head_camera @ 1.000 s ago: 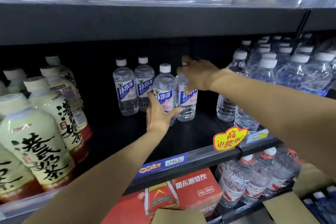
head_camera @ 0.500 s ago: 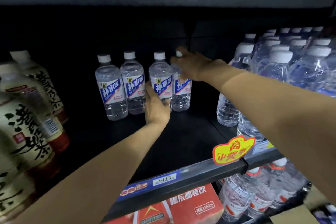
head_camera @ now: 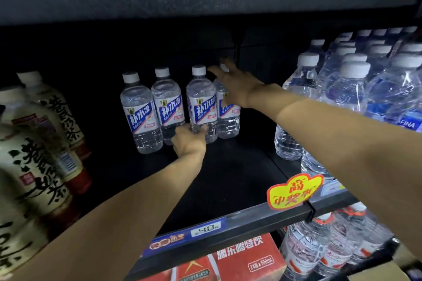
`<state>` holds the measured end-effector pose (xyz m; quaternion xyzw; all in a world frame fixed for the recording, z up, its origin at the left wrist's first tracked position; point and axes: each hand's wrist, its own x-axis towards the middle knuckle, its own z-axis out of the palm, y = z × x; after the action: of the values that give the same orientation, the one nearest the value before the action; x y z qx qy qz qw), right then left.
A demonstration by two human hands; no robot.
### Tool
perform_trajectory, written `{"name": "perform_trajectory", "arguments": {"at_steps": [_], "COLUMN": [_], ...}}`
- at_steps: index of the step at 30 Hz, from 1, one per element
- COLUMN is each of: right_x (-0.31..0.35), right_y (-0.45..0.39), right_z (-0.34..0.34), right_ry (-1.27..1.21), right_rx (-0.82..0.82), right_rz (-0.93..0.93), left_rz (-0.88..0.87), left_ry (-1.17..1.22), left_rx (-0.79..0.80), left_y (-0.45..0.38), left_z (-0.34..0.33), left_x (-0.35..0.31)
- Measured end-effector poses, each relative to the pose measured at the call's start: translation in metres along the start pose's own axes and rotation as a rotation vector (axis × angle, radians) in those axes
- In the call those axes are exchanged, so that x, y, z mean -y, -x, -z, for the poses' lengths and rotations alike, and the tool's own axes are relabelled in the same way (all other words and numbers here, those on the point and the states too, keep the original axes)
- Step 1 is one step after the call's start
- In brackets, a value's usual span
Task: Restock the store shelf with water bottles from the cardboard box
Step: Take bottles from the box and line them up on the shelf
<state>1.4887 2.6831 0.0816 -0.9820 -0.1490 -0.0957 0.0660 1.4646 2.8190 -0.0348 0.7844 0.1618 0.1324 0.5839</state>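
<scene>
Four water bottles (head_camera: 201, 102) with blue labels stand upright in a row at the back of the dark shelf (head_camera: 228, 178). The left hand (head_camera: 188, 141) curls its fingers round the base of the third bottle from the left, low on its front. The right hand (head_camera: 233, 85) is over the shoulder of the fourth bottle, fingers spread and fairly straight, touching it rather than gripping as far as can be seen. Judging from this, restocking has only begun: one short row is set, and the shelf floor in front of the fingers and to their left is still bare. The cardboard box is not clearly in view.

Left of the left hand stand tea bottles (head_camera: 34, 143); right of the right hand, clear bottles with white caps (head_camera: 347, 89). A price strip (head_camera: 205, 229) and a yellow tag (head_camera: 294, 190) hang on the shelf edge, with a red carton (head_camera: 242, 258) below.
</scene>
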Motion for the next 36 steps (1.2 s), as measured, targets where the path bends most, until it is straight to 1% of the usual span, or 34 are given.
{"name": "perform_trajectory", "arguments": {"at_steps": [2, 4, 6, 8, 9, 10, 11, 12, 13, 14, 15, 16, 17, 19, 20, 21, 22, 23, 24, 26, 29, 31, 34, 36], "right_x": [0.005, 0.009, 0.011, 0.014, 0.015, 0.017, 0.019, 0.020, 0.022, 0.024, 0.026, 0.028, 0.030, 0.034, 0.035, 0.036, 0.037, 0.037, 0.038, 0.040, 0.042, 0.044, 0.053, 0.060], "right_y": [0.003, 0.004, 0.005, 0.005, 0.005, 0.005, 0.004, 0.004, 0.004, 0.003, 0.002, 0.002, 0.001, 0.000, 0.000, -0.001, -0.001, -0.001, -0.002, -0.003, -0.003, 0.000, 0.015, 0.032], "right_z": [-0.001, -0.002, -0.002, -0.003, -0.004, -0.004, -0.005, -0.005, -0.006, -0.007, -0.007, -0.008, -0.009, -0.009, -0.009, -0.009, -0.009, -0.009, -0.010, -0.011, -0.010, -0.008, -0.003, 0.004], "right_ry": [-0.012, -0.006, -0.018, -0.025, -0.018, -0.007, 0.001, 0.008, 0.017, 0.026, 0.032, 0.032, 0.027, 0.027, 0.030, 0.034, 0.040, 0.048, 0.057, 0.073, 0.063, 0.048, 0.061, 0.105], "right_rx": [-0.013, -0.032, -0.028, -0.041, -0.052, -0.061, -0.064, -0.065, -0.067, -0.072, -0.076, -0.079, -0.078, -0.078, -0.078, -0.078, -0.079, -0.082, -0.085, -0.088, -0.068, -0.041, -0.018, -0.038], "right_rz": [0.016, 0.036, 0.028, 0.006, -0.005, -0.015, -0.022, -0.027, -0.029, -0.030, -0.030, -0.032, -0.037, -0.054, -0.062, -0.071, -0.080, -0.087, -0.091, -0.096, -0.103, -0.124, -0.186, -0.191], "left_rz": [-0.046, -0.068, -0.109, -0.213, -0.302, -0.409, -0.552, -0.746, -0.956, -1.130, -1.221, -1.193, -1.090, -0.821, -0.724, -0.669, -0.650, -0.666, -0.692, -0.712, -0.697, -0.687, -0.677, -0.745], "left_ry": [-0.078, -0.177, -0.369, -0.604, -0.661, -0.652, -0.620, -0.618, -0.650, -0.712, -0.796, -0.903, -0.994, -1.115, -1.123, -1.065, -0.956, -0.854, -0.796, -0.760, -0.755, -0.772, -0.900, -0.965], "left_rx": [-0.003, 0.028, 0.144, 0.244, 0.263, 0.272, 0.252, 0.167, 0.040, -0.077, -0.159, -0.177, -0.145, -0.022, 0.058, 0.141, 0.207, 0.236, 0.243, 0.255, 0.293, 0.291, 0.250, 0.216], "left_y": [-0.002, -0.004, -0.008, -0.011, -0.013, -0.012, -0.012, -0.013, -0.017, -0.022, -0.031, -0.042, -0.054, -0.075, -0.083, -0.089, -0.093, -0.095, -0.096, -0.097, -0.097, -0.096, -0.083, -0.067], "left_z": [0.005, 0.009, 0.018, 0.037, 0.048, 0.061, 0.074, 0.087, 0.098, 0.107, 0.113, 0.117, 0.119, 0.120, 0.120, 0.119, 0.119, 0.118, 0.118, 0.119, 0.121, 0.121, 0.128, 0.135], "left_x": [0.000, -0.003, -0.011, -0.028, -0.039, -0.050, -0.061, -0.071, -0.080, -0.088, -0.095, -0.100, -0.103, -0.103, -0.100, -0.098, -0.095, -0.094, -0.093, -0.094, -0.095, -0.095, -0.093, -0.092]}}
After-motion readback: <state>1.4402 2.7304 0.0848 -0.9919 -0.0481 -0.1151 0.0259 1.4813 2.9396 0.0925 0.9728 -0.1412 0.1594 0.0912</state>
